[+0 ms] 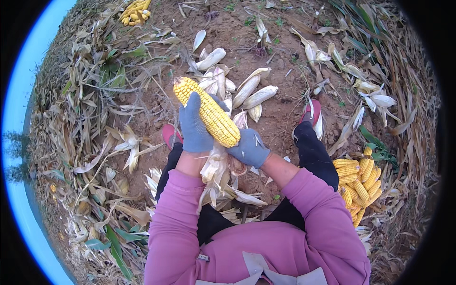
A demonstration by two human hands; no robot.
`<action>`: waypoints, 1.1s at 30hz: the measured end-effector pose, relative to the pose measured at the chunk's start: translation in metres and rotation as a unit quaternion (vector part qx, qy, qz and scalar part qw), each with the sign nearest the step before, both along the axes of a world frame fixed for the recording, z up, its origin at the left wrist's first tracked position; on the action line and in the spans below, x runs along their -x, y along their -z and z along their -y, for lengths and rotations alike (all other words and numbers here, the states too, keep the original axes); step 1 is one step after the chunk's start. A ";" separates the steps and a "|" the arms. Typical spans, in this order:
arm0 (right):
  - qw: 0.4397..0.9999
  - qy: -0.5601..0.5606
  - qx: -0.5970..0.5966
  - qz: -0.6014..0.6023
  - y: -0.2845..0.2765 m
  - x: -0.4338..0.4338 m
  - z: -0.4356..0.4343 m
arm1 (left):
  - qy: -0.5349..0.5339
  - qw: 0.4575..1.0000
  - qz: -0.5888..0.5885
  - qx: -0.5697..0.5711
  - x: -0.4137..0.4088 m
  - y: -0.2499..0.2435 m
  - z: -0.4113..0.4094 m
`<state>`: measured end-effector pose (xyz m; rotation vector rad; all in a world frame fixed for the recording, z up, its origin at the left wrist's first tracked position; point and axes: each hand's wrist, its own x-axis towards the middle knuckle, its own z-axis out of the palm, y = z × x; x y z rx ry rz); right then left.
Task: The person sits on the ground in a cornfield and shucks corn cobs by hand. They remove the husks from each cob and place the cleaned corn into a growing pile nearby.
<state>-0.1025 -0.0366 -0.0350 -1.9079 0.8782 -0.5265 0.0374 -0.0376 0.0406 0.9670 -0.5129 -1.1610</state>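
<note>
A yellow ear of corn (210, 112), its kernels bare, lies slanted across my grey-gloved left hand (196, 128). The thumb of that hand presses on the cob's upper side, and its other fingers show behind it. At the cob's lower end, my right hand (251, 148), also gloved in grey, is closed around the base where the husk joins. Peeled-back husk leaves (215, 167) hang down below between my wrists. Beyond my hands, several ears in pale husks (249, 91) lie in a loose heap on the soil.
To my right is a pile of husked corn ears (358, 183); another yellow pile (135, 12) lies far off at upper left. Dry stalks and leaves (96, 103) cover both sides. A cut stalk stub (262, 44) stands up from the brown soil (278, 131) ahead.
</note>
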 end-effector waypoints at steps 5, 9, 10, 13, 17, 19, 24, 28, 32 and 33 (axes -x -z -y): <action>0.993 -0.045 0.041 -0.102 -0.001 0.005 0.004 | -0.022 0.994 -0.099 -0.040 -0.015 0.019 0.004; 0.986 -0.111 -0.050 -0.118 -0.013 0.015 0.020 | -0.122 0.991 -0.043 -0.028 -0.028 0.023 0.009; 0.978 -0.136 -0.096 -0.126 -0.010 0.021 0.022 | -0.152 0.988 -0.008 -0.011 -0.035 0.017 0.010; 0.939 -0.157 -0.154 -0.263 -0.006 0.021 0.008 | -0.247 0.961 0.118 0.045 -0.064 -0.006 0.008; 0.852 -0.421 -0.029 -0.309 0.062 0.028 -0.057 | -0.297 0.935 0.161 0.105 -0.076 -0.020 0.003; 0.840 -0.466 0.005 -0.277 0.047 0.020 -0.064 | -0.272 0.947 0.147 0.092 -0.080 -0.014 -0.007; 0.834 -0.101 -0.533 0.101 -0.010 -0.004 -0.004 | -0.107 0.984 0.102 0.098 -0.057 -0.017 -0.020; 0.622 0.025 -0.660 0.421 -0.024 -0.013 0.019 | 0.103 0.938 0.272 0.188 -0.013 -0.022 -0.037; 0.574 0.143 -0.610 0.527 -0.002 0.016 0.058 | 0.292 0.705 0.598 0.243 0.004 -0.009 -0.045; 0.605 0.182 -0.571 0.525 -0.003 0.024 0.064 | 0.301 0.768 0.538 0.173 0.001 0.001 -0.047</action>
